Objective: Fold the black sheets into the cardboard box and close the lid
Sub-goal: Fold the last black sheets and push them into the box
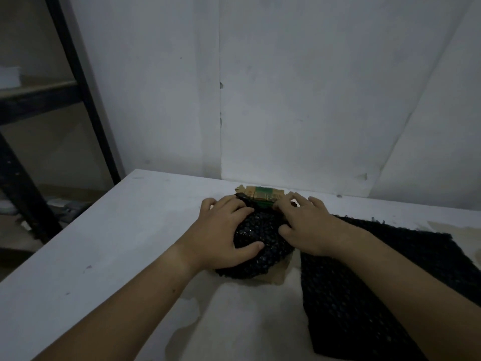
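A bundle of folded black bubble sheet [263,246] bulges out of a small cardboard box [279,273] near the table's far edge. The box's lid flap [260,194], brown with a green stripe, stands up behind the bundle. My left hand [223,235] presses on the left side of the bundle, fingers spread and thumb across its front. My right hand [309,225] presses on the right side, its fingertips touching the lid flap. A second black sheet [377,282] lies flat on the table under my right forearm.
The white table [104,243] runs up to a white wall [286,100] just behind the box. A black metal shelf frame [78,82] stands off the table's left edge. A worn patch [234,321] marks the tabletop in front of the box.
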### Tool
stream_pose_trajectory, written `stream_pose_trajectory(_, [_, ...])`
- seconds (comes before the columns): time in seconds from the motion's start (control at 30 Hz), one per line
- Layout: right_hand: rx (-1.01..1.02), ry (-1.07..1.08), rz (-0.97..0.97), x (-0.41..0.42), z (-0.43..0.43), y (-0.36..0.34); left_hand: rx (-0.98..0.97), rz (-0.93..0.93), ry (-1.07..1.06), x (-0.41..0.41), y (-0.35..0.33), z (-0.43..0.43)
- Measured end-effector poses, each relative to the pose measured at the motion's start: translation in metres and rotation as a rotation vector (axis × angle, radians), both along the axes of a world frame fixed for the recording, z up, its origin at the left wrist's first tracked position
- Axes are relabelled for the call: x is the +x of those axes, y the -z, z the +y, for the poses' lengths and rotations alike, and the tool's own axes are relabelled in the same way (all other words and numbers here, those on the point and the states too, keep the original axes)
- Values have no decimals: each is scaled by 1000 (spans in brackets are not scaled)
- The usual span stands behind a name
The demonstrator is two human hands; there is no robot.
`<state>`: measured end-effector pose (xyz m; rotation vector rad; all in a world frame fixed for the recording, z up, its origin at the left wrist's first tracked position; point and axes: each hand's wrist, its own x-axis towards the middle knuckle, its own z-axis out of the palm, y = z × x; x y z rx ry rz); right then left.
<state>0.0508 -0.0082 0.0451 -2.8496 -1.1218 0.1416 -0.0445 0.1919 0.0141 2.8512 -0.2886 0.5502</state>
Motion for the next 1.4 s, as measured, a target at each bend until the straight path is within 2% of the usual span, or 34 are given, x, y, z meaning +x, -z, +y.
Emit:
stream_pose_trajectory(0.07, [187,-36,-17,-9,-15,-8,9,8,4,0,0,1])
stream_pose_trajectory(0.13, [266,-75,-90,-21,-30,-14,12,10,6,0,-1,2])
stream_pose_trajectory(0.3, [98,-195,-189,-38,-45,-9,20,23,10,2,0,2])
stream_pose_trajectory(0.57, [-157,-149,-160,-38,-20,-8,-31,73,16,2,-2,1])
stream_pose_trajectory(0.63, [-138,-170,-132,-38,-23,-10,-20,83,14,2,-2,1])
stream_pose_trajectory(0.7, [6,-171,-130,-39,-30,-11,-12,92,6,2,-3,2])
stream_pose_trajectory(0.8, [95,-61,-198,-36,-38,-13,-8,95,0,2,-3,1])
stream_pose_trajectory(0.9, [22,-17,-203,-33,-37,-13,-15,96,4,2,-4,1])
stream_pose_trajectory(1.07, [-86,-87,-394,-37,-37,-8,-21,94,1,2,-2,0])
stream_pose_trajectory(1.2, [-221,-127,-388,-36,-28,-8,-37,80,10,3,0,0])
stream_pose_trajectory(1.4, [-318,-129,-336,-32,-11,-13,-43,80,2,4,0,2])
